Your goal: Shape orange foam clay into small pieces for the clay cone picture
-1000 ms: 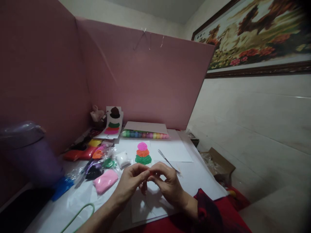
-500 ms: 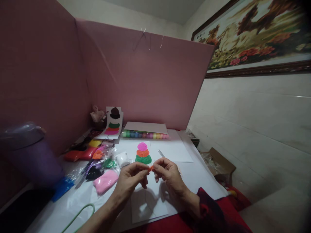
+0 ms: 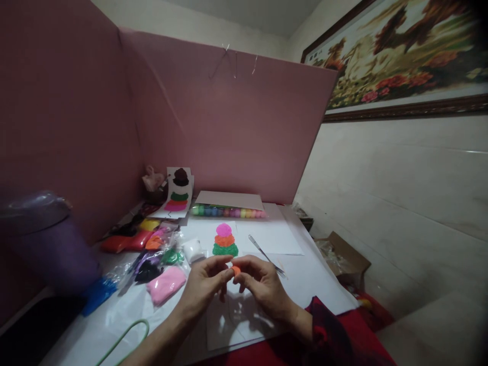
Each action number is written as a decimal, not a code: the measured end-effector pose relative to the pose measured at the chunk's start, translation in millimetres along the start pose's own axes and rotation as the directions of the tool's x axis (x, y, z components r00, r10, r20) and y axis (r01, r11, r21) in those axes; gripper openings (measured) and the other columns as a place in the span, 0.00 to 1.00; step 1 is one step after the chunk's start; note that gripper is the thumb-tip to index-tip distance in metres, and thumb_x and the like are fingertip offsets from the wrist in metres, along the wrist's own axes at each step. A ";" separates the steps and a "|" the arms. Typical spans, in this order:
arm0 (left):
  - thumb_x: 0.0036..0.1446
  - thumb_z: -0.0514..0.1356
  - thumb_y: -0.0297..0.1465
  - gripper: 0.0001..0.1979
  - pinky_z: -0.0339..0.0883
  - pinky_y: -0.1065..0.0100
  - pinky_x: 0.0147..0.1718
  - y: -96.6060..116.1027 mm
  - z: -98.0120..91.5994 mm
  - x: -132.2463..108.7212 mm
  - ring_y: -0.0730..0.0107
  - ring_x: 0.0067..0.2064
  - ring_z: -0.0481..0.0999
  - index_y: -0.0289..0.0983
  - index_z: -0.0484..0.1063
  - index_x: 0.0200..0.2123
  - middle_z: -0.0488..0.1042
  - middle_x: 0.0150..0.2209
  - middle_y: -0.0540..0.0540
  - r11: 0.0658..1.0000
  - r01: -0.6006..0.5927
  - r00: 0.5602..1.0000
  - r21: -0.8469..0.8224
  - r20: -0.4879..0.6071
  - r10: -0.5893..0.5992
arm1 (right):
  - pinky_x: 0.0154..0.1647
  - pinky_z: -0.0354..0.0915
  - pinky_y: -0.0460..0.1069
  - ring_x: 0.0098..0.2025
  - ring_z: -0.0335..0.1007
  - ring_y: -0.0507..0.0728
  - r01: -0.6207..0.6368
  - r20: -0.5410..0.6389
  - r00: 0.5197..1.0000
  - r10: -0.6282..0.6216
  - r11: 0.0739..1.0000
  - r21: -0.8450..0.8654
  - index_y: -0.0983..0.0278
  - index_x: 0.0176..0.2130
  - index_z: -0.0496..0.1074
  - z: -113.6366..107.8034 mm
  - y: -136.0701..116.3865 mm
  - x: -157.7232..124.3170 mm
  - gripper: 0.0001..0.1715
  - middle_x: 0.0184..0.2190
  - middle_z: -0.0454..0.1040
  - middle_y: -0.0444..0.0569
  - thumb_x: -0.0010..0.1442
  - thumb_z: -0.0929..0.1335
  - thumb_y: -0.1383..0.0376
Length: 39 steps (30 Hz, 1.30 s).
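Observation:
A small lump of orange clay (image 3: 236, 270) is pinched between the fingertips of my left hand (image 3: 208, 279) and my right hand (image 3: 263, 282). Both hands hover over white paper (image 3: 244, 333) close to the table's front. Just beyond the fingers, three stacked shapes lie on the paper: a pink one (image 3: 223, 230) at the top, an orange one (image 3: 224, 240) in the middle and a green one (image 3: 224, 250) at the bottom. Right of them lies a slim metal tool (image 3: 263, 251), its near end by my right hand.
Bags of coloured clay, including pink (image 3: 166, 285), white (image 3: 192, 250) and black (image 3: 148, 272), crowd the left side. A purple container (image 3: 57, 249) stands further left. At the back are a pack of coloured pieces (image 3: 229, 211) and a sheet with coloured shapes (image 3: 176, 216).
The orange clay went from a thin, mostly hidden bit to a rounder visible lump. My right hand shifted slightly down and left, uncovering more of the metal tool.

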<state>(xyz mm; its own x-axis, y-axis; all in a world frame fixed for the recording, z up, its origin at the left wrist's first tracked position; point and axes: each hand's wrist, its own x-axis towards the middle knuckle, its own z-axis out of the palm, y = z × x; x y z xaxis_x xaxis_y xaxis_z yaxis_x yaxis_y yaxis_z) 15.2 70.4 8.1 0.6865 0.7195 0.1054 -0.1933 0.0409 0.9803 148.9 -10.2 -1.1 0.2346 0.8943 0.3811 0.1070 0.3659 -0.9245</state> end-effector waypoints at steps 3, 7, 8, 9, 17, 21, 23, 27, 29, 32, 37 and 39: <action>0.47 0.64 0.37 0.17 0.60 0.74 0.15 3.7 0.9 -1.3 0.79 0.17 0.62 0.31 0.76 0.38 0.70 0.21 0.50 0.999 -0.015 0.998 0.030 0.067 0.013 | 0.24 0.67 0.46 0.26 0.67 0.52 0.086 0.028 0.996 -0.082 0.984 -0.154 0.62 0.42 0.73 -1.3 -0.4 -2.3 0.12 0.29 0.72 0.47 0.56 0.68 0.65; 0.49 0.62 0.37 0.16 0.59 0.74 0.15 6.4 1.9 -2.8 0.78 0.18 0.61 0.32 0.75 0.39 0.68 0.21 0.51 0.998 0.000 0.996 0.066 0.092 -0.006 | 0.28 0.66 0.48 0.25 0.66 0.52 0.156 -0.001 0.987 -0.163 0.947 -0.282 0.61 0.45 0.70 -2.5 -2.7 -3.5 0.15 0.27 0.72 0.44 0.56 0.69 0.66; 0.49 0.62 0.37 0.16 0.59 0.74 0.15 6.2 1.9 -2.7 0.78 0.18 0.62 0.32 0.75 0.38 0.67 0.20 0.52 0.998 -0.006 0.996 0.069 0.086 0.000 | 0.29 0.65 0.48 0.26 0.66 0.52 0.160 -0.012 0.985 -0.173 0.935 -0.315 0.61 0.43 0.70 -2.3 -3.7 -3.6 0.13 0.28 0.72 0.45 0.56 0.69 0.66; 0.50 0.62 0.36 0.15 0.60 0.74 0.15 5.7 1.8 -2.6 0.77 0.18 0.63 0.32 0.75 0.37 0.67 0.19 0.52 0.998 -0.013 0.997 0.065 0.082 0.007 | 0.30 0.65 0.48 0.27 0.67 0.53 0.162 -0.022 0.983 -0.181 0.923 -0.349 0.61 0.41 0.71 -2.1 -4.9 -3.8 0.10 0.28 0.73 0.46 0.56 0.69 0.65; 0.49 0.64 0.34 0.10 0.64 0.72 0.18 2.4 1.7 -0.7 0.75 0.20 0.67 0.33 0.73 0.32 0.69 0.18 0.52 0.997 0.024 0.996 -0.068 0.093 -0.017 | 0.32 0.65 0.49 0.30 0.67 0.54 0.178 -0.038 0.977 -0.209 0.906 -0.385 0.63 0.33 0.73 -2.5 -10.4 -3.9 0.03 0.29 0.72 0.47 0.56 0.69 0.65; 0.48 0.64 0.35 0.12 0.64 0.72 0.19 3.7 2.6 -0.7 0.75 0.20 0.67 0.33 0.74 0.35 0.70 0.19 0.51 0.995 0.045 0.995 -0.090 0.098 -0.036 | 0.33 0.65 0.50 0.30 0.67 0.55 0.199 -0.024 0.974 -0.224 0.906 -0.373 0.62 0.34 0.72 -3.1 -10.6 -3.4 0.03 0.30 0.72 0.47 0.57 0.68 0.66; 0.48 0.65 0.36 0.13 0.64 0.72 0.18 4.3 2.8 -0.7 0.75 0.20 0.68 0.32 0.75 0.34 0.70 0.20 0.50 0.995 0.056 0.993 -0.084 0.111 -0.046 | 0.33 0.65 0.50 0.31 0.67 0.55 0.203 -0.008 0.975 -0.222 0.906 -0.372 0.62 0.35 0.73 -3.3 -10.5 -3.4 0.04 0.30 0.71 0.47 0.57 0.67 0.67; 0.48 0.64 0.35 0.11 0.64 0.72 0.18 3.4 1.7 -0.7 0.74 0.20 0.68 0.32 0.75 0.31 0.70 0.20 0.49 0.995 0.044 0.992 -0.088 0.118 -0.034 | 0.33 0.64 0.50 0.30 0.67 0.55 0.209 0.016 0.976 -0.218 0.906 -0.368 0.63 0.36 0.73 -3.3 -11.2 -3.8 0.05 0.29 0.71 0.48 0.58 0.67 0.67; 0.48 0.64 0.34 0.10 0.63 0.72 0.18 2.2 0.8 -0.6 0.75 0.19 0.67 0.32 0.74 0.31 0.70 0.19 0.50 0.995 0.037 0.992 -0.088 0.125 -0.025 | 0.33 0.64 0.50 0.30 0.67 0.55 0.201 0.022 0.978 -0.206 0.916 -0.348 0.63 0.35 0.73 -2.9 -11.4 -4.2 0.04 0.29 0.71 0.48 0.58 0.67 0.67; 0.49 0.63 0.33 0.09 0.61 0.73 0.17 0.5 0.0 0.0 0.76 0.18 0.66 0.32 0.73 0.28 0.68 0.17 0.51 0.996 0.034 0.992 -0.087 0.127 -0.022 | 0.32 0.64 0.49 0.29 0.68 0.54 0.146 0.020 0.989 -0.147 0.949 -0.281 0.64 0.33 0.72 -2.0 -10.0 -4.4 0.03 0.28 0.72 0.47 0.57 0.68 0.66; 0.49 0.64 0.32 0.07 0.61 0.74 0.17 -0.6 -0.3 1.1 0.77 0.19 0.66 0.32 0.73 0.28 0.70 0.19 0.51 0.992 0.023 0.997 -0.123 0.076 -0.013 | 0.21 0.64 0.45 0.23 0.66 0.51 -0.044 -0.014 0.999 0.045 0.997 0.070 0.65 0.30 0.70 -3.1 -2.4 1.5 0.07 0.24 0.71 0.44 0.52 0.71 0.64; 0.48 0.64 0.31 0.07 0.62 0.74 0.17 -0.4 -0.9 1.3 0.77 0.19 0.66 0.33 0.73 0.28 0.71 0.21 0.50 0.987 0.007 0.999 -0.158 0.048 0.001 | 0.18 0.62 0.44 0.19 0.62 0.48 -0.104 -0.041 0.993 0.115 0.973 0.206 0.66 0.29 0.70 -5.0 0.7 5.8 0.09 0.22 0.70 0.43 0.51 0.72 0.63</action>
<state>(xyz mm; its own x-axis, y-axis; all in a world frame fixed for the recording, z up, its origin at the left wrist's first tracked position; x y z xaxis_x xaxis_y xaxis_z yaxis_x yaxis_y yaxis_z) 15.5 72.0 7.7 0.7191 0.6855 0.1140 -0.2967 0.1545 0.9424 155.2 -6.1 0.5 0.2847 0.9191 0.2724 -0.1189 0.3158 -0.9413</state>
